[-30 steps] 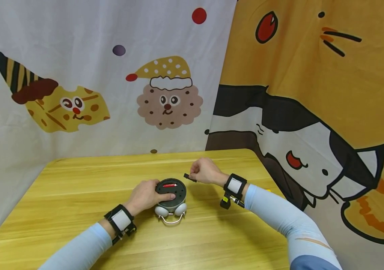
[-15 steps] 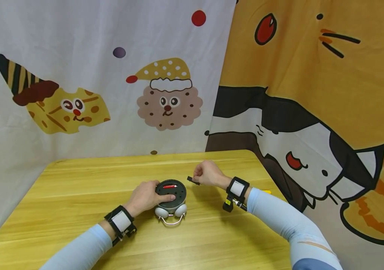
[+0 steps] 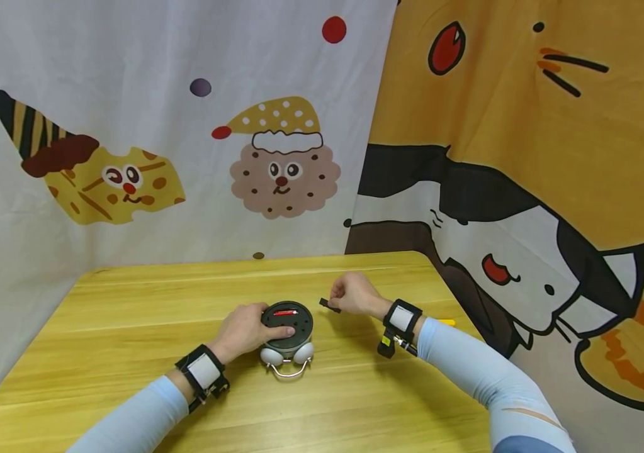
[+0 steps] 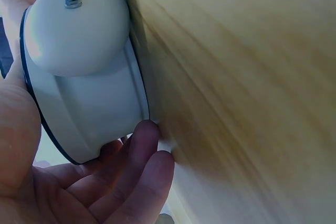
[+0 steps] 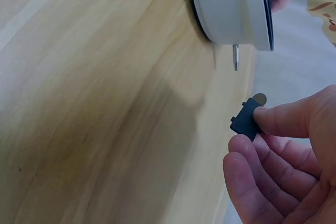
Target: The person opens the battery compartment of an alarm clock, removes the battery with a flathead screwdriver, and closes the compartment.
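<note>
A twin-bell alarm clock (image 3: 301, 322) lies face down on the table, its black back up and its two pale bells and wire handle toward me. In its back compartment shows a red battery (image 3: 285, 313). My left hand (image 3: 242, 330) grips the clock from the left, thumb across the back. The left wrist view has its fingers (image 4: 144, 177) curled at the side of the white casing, below a bell (image 4: 79, 30). To the right of the clock, my right hand (image 3: 355, 294) pinches a small black battery cover (image 5: 245, 120) with little tabs between thumb and fingers, above the table.
The wooden table (image 3: 146, 314) runs back to a printed cloth (image 3: 157, 239) hanging behind it and along its right side. A yellow object (image 3: 447, 322) lies near the right edge, partly hidden behind my right sleeve. A thin metal stem (image 5: 235, 57) sticks out from the clock.
My right hand has drifted a little to the right and toward me, carrying the battery cover away from the clock. The left hand and the clock have stayed in place.
</note>
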`<action>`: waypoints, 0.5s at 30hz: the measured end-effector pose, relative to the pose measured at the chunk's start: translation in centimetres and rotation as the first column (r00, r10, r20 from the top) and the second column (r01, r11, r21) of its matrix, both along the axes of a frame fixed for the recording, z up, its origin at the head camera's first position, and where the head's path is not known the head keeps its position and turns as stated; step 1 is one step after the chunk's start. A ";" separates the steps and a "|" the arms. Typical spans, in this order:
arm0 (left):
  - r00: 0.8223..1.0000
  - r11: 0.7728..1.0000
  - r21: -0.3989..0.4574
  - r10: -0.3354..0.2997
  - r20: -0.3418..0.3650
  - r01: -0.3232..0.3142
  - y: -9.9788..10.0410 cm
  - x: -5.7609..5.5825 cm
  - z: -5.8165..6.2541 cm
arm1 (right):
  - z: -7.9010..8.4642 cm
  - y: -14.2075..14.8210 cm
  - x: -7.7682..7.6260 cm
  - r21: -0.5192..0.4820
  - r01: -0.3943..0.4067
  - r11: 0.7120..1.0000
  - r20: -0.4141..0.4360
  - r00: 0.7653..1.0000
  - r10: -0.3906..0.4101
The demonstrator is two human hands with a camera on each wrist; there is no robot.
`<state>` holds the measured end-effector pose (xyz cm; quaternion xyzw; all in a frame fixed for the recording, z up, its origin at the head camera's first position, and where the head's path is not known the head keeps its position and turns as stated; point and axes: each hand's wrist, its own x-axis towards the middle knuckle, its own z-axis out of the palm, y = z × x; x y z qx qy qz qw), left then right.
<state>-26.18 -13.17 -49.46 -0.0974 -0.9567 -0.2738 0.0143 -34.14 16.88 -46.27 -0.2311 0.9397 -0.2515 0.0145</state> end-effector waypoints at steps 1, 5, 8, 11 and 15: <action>1.000 1.000 0.000 0.001 0.000 -0.001 0.0 0.0 0.0 | 0.0 0.0 0.0 -0.001 0.003 1.000 0.005 1.000 -0.003; 1.000 1.000 0.000 0.002 -0.001 -0.002 0.0 0.0 -0.1 | -0.3 0.3 0.2 0.014 0.011 1.000 0.008 1.000 -0.011; 1.000 1.000 -0.003 0.000 -0.005 0.000 0.0 0.1 -0.1 | -0.5 0.7 0.3 0.036 0.017 0.999 0.000 1.000 -0.017; 1.000 1.000 -0.005 -0.001 -0.005 0.001 0.0 0.1 -0.1 | -0.8 1.1 0.2 0.048 0.027 0.998 0.000 1.000 -0.027; 1.000 1.000 -0.006 -0.003 -0.003 0.003 0.0 0.1 0.0 | -1.2 1.7 0.2 0.049 0.043 0.998 0.000 0.999 -0.043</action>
